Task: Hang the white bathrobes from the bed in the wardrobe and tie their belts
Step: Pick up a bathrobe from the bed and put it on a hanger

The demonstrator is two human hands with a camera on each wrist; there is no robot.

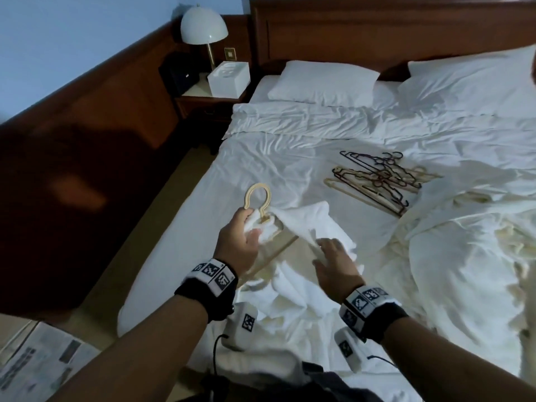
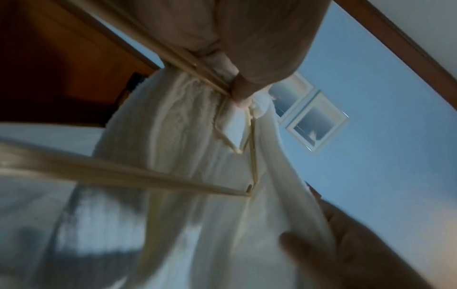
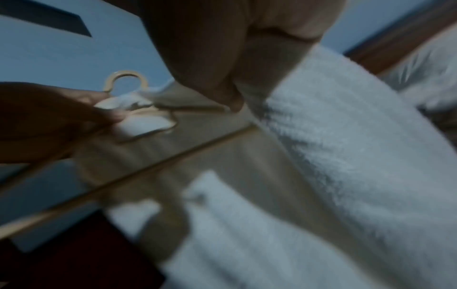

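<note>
A white bathrobe (image 1: 293, 280) hangs on a cream hanger (image 1: 258, 195) held above the bed's near edge. My left hand (image 1: 243, 236) grips the hanger just below its hook, together with the robe's collar. My right hand (image 1: 330, 256) pinches the robe's cloth at the hanger's right shoulder. In the left wrist view a fingertip (image 2: 243, 97) presses the hanger (image 2: 247, 136) against the terry cloth (image 2: 173, 127). The right wrist view shows the hook (image 3: 126, 80) and the robe (image 3: 346, 136), blurred. More white robe cloth (image 1: 464, 256) lies heaped on the bed at the right.
A pile of several spare hangers (image 1: 377, 178) lies mid-bed. Two pillows (image 1: 324, 82) rest against the wooden headboard (image 1: 377, 30). A nightstand with a lamp (image 1: 203, 27) and a white box (image 1: 229, 78) stands at the left. Newspaper (image 1: 43, 361) lies on the floor.
</note>
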